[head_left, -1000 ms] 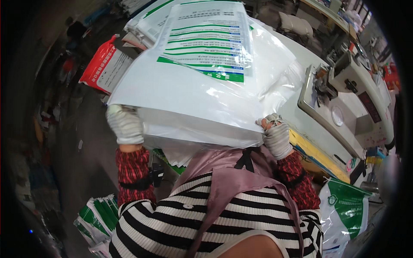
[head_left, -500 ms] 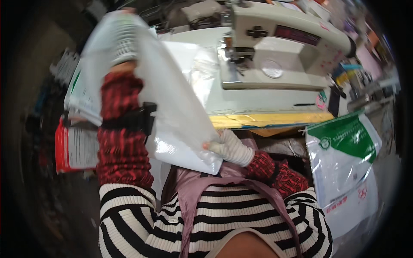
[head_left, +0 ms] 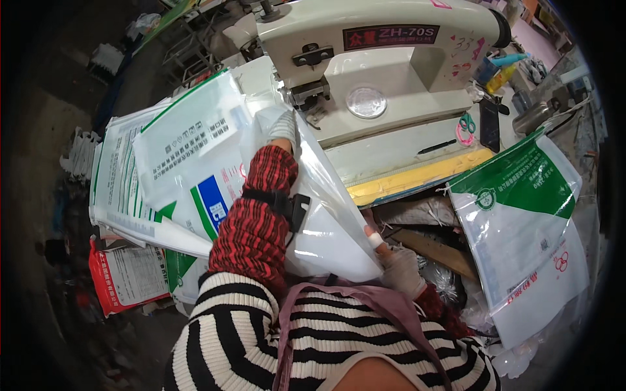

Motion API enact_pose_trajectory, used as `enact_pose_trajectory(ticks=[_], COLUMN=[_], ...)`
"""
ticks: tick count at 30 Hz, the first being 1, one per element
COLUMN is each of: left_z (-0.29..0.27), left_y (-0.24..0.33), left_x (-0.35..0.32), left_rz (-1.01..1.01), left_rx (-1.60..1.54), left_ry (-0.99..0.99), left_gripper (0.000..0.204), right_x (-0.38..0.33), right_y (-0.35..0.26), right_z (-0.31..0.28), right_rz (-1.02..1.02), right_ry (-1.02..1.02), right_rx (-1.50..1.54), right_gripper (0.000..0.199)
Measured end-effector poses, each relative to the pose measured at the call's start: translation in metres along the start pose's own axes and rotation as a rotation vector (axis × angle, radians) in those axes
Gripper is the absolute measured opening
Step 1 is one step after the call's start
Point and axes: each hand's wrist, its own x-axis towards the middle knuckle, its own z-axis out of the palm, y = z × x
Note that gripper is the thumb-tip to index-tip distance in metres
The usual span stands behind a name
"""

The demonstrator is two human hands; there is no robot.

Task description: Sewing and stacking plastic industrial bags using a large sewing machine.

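Glossy white plastic sack [head_left: 329, 244] sits right in front of the torso, spanning both hands, slanting from upper left down to lower right. Left hand [head_left: 284, 125], knit-gloved, is at its upper end, just beside the needle end of the cream industrial sewing machine [head_left: 398, 72]; right hand [head_left: 399, 268], also gloved, is at its lower right edge. Right thumb, white-wrapped near the tip, lies along that edge; other fingers hidden, so can't confirm a pinch. Left fingers are lost in pale film: can't tell if spread or pressed together, nor whether they're inside the sack or behind it.

Left sleeve cover [head_left: 251, 218], red and black, hides part of the sack's left side. Sack's mouth is hard to make out; bottom corner comes down at the mauve apron [head_left: 381, 296]. Printed sacks [head_left: 186, 143] lie left of the left forearm, overlapping, lower ones mostly covered. Red-and-white bag [head_left: 134, 274] is below them, partly covered. Green-and-white sack [head_left: 515, 254] hangs right of the right hand, well apart from it. Far rim is dark, details unreadable.
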Motion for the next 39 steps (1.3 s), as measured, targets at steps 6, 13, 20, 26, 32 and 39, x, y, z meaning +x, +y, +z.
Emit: enact_pose_trajectory(ticks=[6, 13, 20, 26, 32, 39], left_z=[-0.074, -0.237, -0.229, -0.247, -0.260, -0.323], left_y=[0.128, -0.037, 0.019, 0.104, 0.082, 0.103], left_x=[-0.015, -0.073, -0.234, -0.211, -0.210, -0.141], left_rz=[0.083, 0.390, 0.756, 0.454, 0.131, 0.456], left_rx=[-0.433, 0.213, 0.894, -0.568, -0.078, -0.021], left_ry=[-0.062, -0.152, -0.318, -0.864, -1.390, -1.093], left_gripper=[0.039, 0.035, 0.031, 0.029, 0.036, 0.012], right_x=[0.099, 0.251, 0.289, 0.260, 0.256, 0.261], right_y=[-0.016, -0.037, -0.055, -0.054, -0.061, -0.041], right_z=[0.018, -0.010, -0.022, -0.012, -0.009, 0.003], right_rz=[0.022, -0.161, 0.188, 0.021, 0.099, 0.126], right_ry=[-0.030, 0.046, -0.349, -0.093, -0.142, -0.183], right_rx=[-0.071, 0.218, 0.626, 0.286, 0.194, 0.555], right_gripper=[0.060, 0.036, 0.068, 0.077, 0.070, 0.059])
